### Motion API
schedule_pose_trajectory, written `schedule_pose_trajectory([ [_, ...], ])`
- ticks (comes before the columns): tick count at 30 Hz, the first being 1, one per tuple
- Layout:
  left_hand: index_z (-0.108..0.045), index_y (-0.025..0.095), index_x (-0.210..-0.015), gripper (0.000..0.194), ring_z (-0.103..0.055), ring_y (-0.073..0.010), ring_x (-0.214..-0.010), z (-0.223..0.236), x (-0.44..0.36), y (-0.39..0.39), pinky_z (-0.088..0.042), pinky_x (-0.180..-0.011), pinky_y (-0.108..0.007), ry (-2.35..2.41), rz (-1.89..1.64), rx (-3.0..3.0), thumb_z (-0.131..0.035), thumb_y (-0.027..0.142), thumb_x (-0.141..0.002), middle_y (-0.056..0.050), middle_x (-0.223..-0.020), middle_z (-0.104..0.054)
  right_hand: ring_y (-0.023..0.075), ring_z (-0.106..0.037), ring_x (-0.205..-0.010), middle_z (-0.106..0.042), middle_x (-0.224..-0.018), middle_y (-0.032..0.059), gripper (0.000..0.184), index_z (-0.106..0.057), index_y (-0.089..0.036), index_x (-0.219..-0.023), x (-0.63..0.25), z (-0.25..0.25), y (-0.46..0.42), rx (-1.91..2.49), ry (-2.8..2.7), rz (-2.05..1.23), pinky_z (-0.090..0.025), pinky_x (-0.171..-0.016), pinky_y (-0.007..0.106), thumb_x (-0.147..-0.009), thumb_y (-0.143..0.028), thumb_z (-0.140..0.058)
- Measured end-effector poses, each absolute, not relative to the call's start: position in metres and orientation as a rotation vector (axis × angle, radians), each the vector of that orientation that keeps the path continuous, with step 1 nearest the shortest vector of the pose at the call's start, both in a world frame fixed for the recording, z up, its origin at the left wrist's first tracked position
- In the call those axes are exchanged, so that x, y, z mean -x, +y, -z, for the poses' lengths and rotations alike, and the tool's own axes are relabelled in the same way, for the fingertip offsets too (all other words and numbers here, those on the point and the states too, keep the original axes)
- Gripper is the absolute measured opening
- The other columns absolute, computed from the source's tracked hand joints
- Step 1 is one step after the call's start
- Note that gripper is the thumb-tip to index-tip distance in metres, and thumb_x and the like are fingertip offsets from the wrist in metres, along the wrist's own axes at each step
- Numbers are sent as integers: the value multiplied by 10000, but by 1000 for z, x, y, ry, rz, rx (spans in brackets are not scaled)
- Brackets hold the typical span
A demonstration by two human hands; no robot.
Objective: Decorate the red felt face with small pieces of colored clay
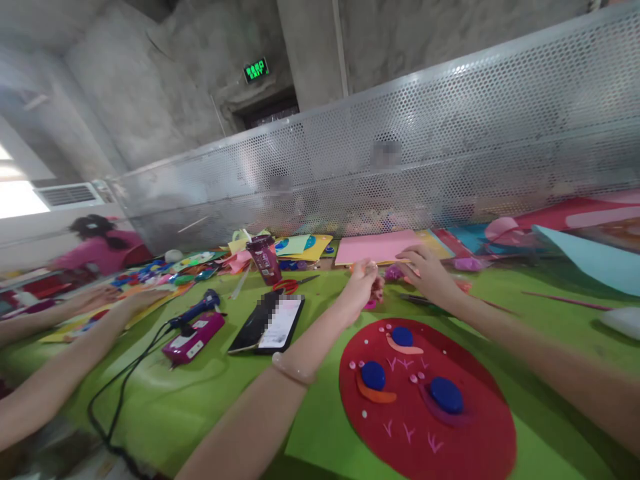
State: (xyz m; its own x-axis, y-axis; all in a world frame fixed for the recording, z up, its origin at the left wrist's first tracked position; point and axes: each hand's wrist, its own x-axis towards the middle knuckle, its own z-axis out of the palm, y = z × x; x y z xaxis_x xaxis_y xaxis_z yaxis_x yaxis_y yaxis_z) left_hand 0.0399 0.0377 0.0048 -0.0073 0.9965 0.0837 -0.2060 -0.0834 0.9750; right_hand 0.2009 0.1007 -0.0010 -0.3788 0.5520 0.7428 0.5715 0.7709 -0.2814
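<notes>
My left hand [366, 283], with a pale bracelet on the wrist, is closed, its fingertips pressed together. What it may hold is too small to make out. My right hand [429, 270] has its fingers stretched out and slightly bent above a small purple lump [393, 272], with no clear grip on it. In front of both hands lies a red disc [425, 440] bearing three snail-like clay shapes, each with a blue round [447, 395] on a curved strip. Small pink balls, white dots and pink branching strips also decorate the disc.
Left of my arm are a phone [283, 323], red-handled scissors [286, 287], a lidded cup [265, 260] and a purple power strip [194, 339] with a cord. Another person's arms [85, 353] work at far left. Pink paper [375, 247] lies before a perforated metal panel [440, 133].
</notes>
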Motion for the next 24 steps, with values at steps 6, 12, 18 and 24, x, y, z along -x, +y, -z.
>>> schedule_pose_trajectory([
  [6, -297, 163, -1312, 515, -439, -96, -414, 2, -40, 37, -332, -440, -185, 913, -1296, -1231, -474, 360, -870, 63, -491, -486, 180, -595, -759, -650, -817, 51, 272, -658, -191, -771, -180, -10, 77, 746, -2165, -440, -477, -726, 343, -845, -353, -451],
  [12, -451, 181, -1150, 440, -356, -72, -409, -1, -37, 36, -257, -424, -181, 802, -1300, -1259, -524, 468, -824, 77, -503, -406, 166, -642, -720, -691, -754, 34, 346, -666, -173, -936, -179, -10, 68, 654, -2128, -854, -505, -715, 338, -849, -422, -442],
  [18, -461, 182, -1120, 414, -286, -43, -415, -6, -42, 30, -215, -413, -173, 794, -1328, -1163, -556, 446, -816, 78, -585, -353, 198, -621, -894, -677, -966, 55, 277, -705, -209, -851, -181, -7, 74, 691, -1991, -888, -473, -825, 363, -723, -436, -610],
  [24, -489, 183, -850, 352, -300, -35, -390, -1, -41, 34, -235, -389, -160, 713, -1267, -1121, -598, 505, -760, 83, -542, -366, 190, -614, -866, -670, -923, 41, 185, -693, -212, -772, -178, -8, 74, 719, -1948, -807, -468, -816, 348, -713, -371, -619],
])
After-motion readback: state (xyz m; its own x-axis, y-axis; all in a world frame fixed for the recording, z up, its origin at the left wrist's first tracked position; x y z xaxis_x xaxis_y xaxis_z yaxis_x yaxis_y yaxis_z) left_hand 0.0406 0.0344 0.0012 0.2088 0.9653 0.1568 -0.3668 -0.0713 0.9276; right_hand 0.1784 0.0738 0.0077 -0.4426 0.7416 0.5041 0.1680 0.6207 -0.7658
